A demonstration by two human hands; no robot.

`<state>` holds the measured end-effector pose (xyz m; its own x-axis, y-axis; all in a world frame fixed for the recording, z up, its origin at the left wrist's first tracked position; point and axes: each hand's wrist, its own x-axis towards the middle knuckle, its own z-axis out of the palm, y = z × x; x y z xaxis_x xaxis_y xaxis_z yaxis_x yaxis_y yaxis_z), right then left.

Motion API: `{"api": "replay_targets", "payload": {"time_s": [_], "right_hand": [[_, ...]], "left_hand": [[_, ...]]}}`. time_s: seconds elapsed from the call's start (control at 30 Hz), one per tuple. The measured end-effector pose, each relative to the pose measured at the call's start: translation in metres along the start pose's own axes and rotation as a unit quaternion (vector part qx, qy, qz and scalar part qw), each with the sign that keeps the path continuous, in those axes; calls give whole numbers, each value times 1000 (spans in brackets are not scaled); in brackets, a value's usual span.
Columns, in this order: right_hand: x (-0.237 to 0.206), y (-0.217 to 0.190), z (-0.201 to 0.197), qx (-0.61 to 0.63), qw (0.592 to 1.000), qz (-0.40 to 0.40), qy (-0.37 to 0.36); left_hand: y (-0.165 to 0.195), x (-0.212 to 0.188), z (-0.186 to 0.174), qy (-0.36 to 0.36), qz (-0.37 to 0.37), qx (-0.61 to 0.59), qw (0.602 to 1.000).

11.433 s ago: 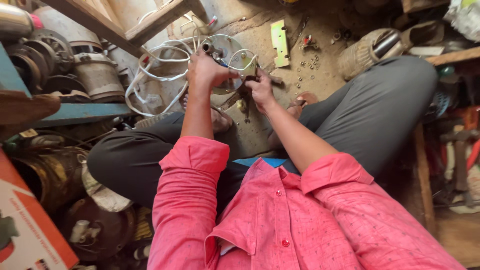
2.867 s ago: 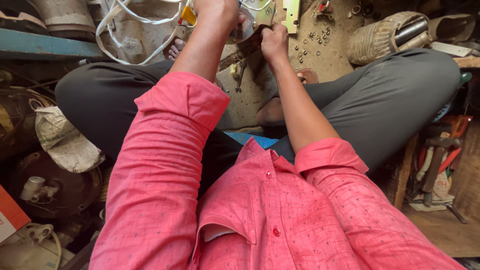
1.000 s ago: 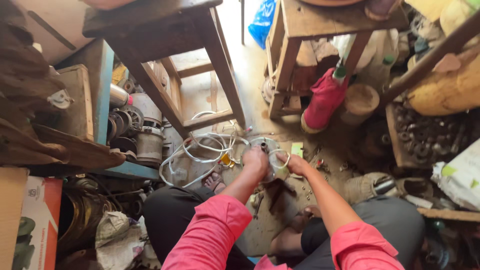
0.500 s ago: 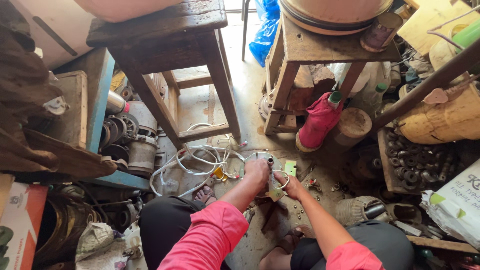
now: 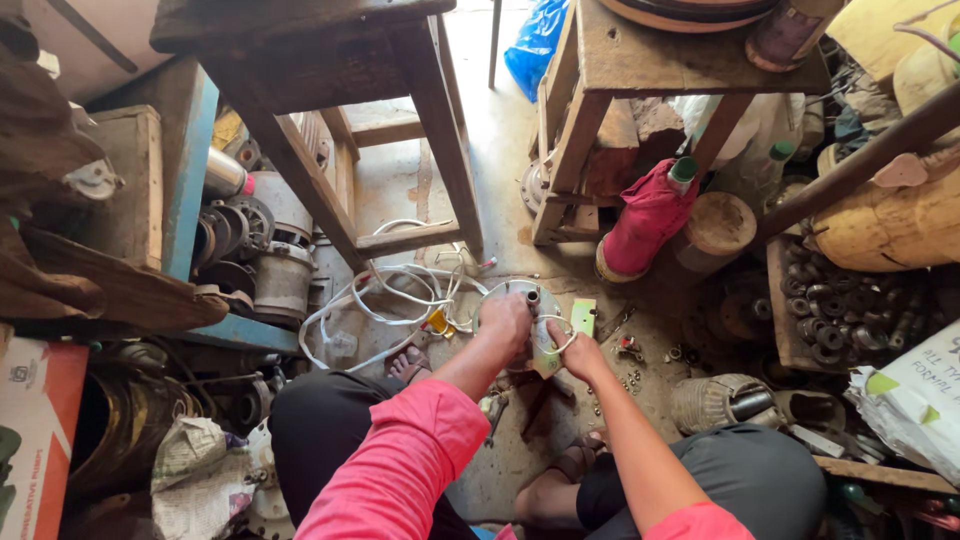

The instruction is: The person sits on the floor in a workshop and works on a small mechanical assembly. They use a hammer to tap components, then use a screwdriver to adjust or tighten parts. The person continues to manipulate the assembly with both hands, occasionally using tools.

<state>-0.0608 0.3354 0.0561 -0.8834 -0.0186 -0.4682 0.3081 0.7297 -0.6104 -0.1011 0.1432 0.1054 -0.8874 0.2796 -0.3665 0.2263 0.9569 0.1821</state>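
1. Hands meet low on the workshop floor: the left hand (image 5: 507, 318) lies over the top of a round metal motor housing (image 5: 520, 296), fingers curled down around its rim, holding it steady.

2. Right hand (image 5: 578, 352) sits just beside it, closed narrowly around a small pale part (image 5: 545, 355) at the housing's near edge. The fingertips are too small to tell exactly how they pinch.

3. Motor housing stands on the dusty concrete floor (image 5: 480, 130) between the person's knees, with a coil of white cable (image 5: 385, 300) touching its left side and a small green card (image 5: 583, 317) just to its right.

4. Compared with a few seconds ago, the view has lifted a good deal: the chest and lap in the pink shirt (image 5: 400, 460) filled the picture then, and now the wooden stool (image 5: 330, 110) and a second wooden stand (image 5: 640, 80) show well above the hands.

5. Both hands, though, stay on the same housing in much the same hold across that change, so it looks as if only the head moved and the work on the housing goes on uninterrupted.

6. Loose screws and small bits (image 5: 630, 365) lie scattered near the right hand, and old motor parts (image 5: 265, 250) sit stacked well to the left under the blue shelf (image 5: 190, 170).
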Motion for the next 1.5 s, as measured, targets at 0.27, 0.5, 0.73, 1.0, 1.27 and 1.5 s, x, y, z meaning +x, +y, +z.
{"api": "replay_targets", "payload": {"time_s": [0.27, 0.5, 0.73, 1.0, 1.27, 1.5], "right_hand": [[-4, 1, -9, -24, 1000, 14, 1], [-7, 24, 13, 88, 994, -65, -7], [-22, 18, 16, 170, 985, -18, 0], [-15, 26, 19, 336, 936, 98, -28], [-12, 35, 9, 187, 982, -34, -2], [-7, 45, 4, 34, 994, -96, 48]], "left_hand": [[9, -6, 5, 73, 24, 7, 997], [2, -11, 26, 169, 3, -21, 985], [5, 10, 40, 98, -49, -40, 993], [17, 10, 35, 88, -98, -87, 987], [20, 7, 22, 72, -113, -110, 985], [22, 12, 23, 56, -113, -105, 986]]}}
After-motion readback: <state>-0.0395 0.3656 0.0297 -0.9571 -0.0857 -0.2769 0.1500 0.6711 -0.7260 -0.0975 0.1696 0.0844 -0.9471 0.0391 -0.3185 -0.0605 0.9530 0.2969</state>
